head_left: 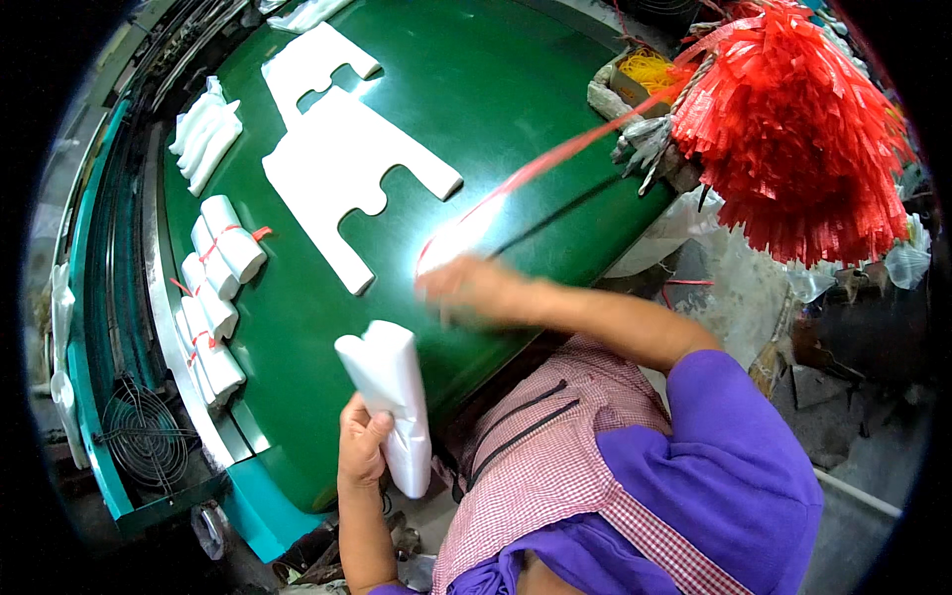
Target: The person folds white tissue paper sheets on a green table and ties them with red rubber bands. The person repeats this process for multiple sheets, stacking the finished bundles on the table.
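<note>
My left hand (364, 436) is closed round a folded roll of white plastic bags (397, 397), held upright near the front edge of the green table, thumb on its side. Over the table, my right hand (471, 290) is smeared by motion. From it a red plastic strip (535, 169) stretches up to a thick hanging bunch of red strips (783, 139) at the upper right. Two stacks of flat white vest-shaped bags lie beyond my hands, the nearer stack (327, 169) overlapping the farther stack (312, 64).
Several white rolls tied with red strips (213, 288) line the left side of the green table (476, 74). Behind them lie loose folded white bags (208, 134). A round fan guard (147, 436) sits at lower left. Yellow bands (650, 74) fill a box by the red bunch.
</note>
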